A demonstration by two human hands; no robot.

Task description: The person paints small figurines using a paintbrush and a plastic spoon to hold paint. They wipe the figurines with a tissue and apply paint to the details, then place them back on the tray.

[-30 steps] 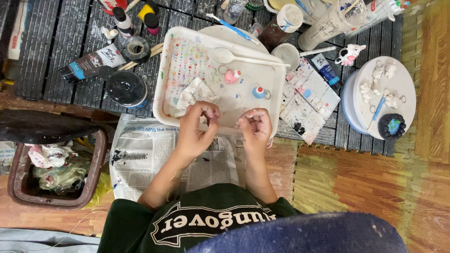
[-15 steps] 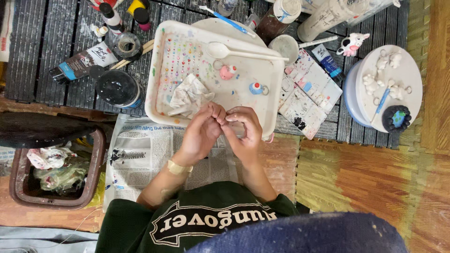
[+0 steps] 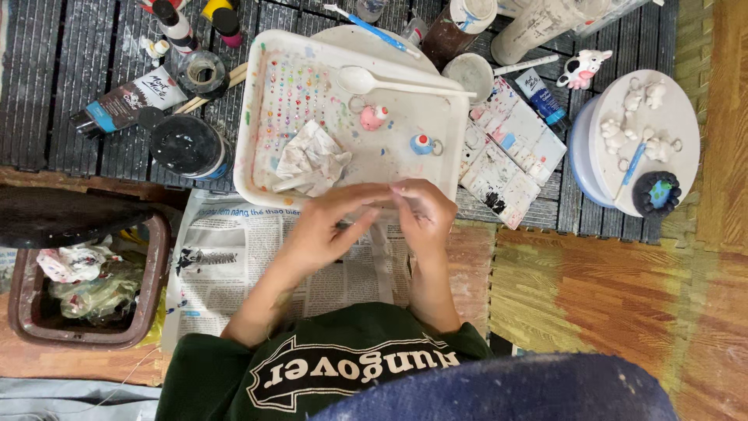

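My left hand (image 3: 323,226) and my right hand (image 3: 425,212) meet fingertip to fingertip over the near rim of a paint-speckled white tray (image 3: 251,117). My left fingers stretch toward my curled right fingers. Whatever lies between them is hidden. Just beyond my hands, on the tray, are a crumpled tissue (image 3: 312,160), a small pink figurine (image 3: 372,117), a small blue figurine (image 3: 421,144) and a white spoon (image 3: 366,79). A newspaper (image 3: 226,257) is spread under my forearms.
A stained paint palette (image 3: 506,152) lies right of the tray. Farther right, a round white stand (image 3: 662,125) carries several white figurines. A black pot (image 3: 187,146), a paint tube (image 3: 128,97) and a tape roll (image 3: 201,74) lie left of the tray. A brown bin (image 3: 78,281) with rubbish is at left.
My hands were apart over the tray's near edge a second ago. They have come together and their fingertips now touch.
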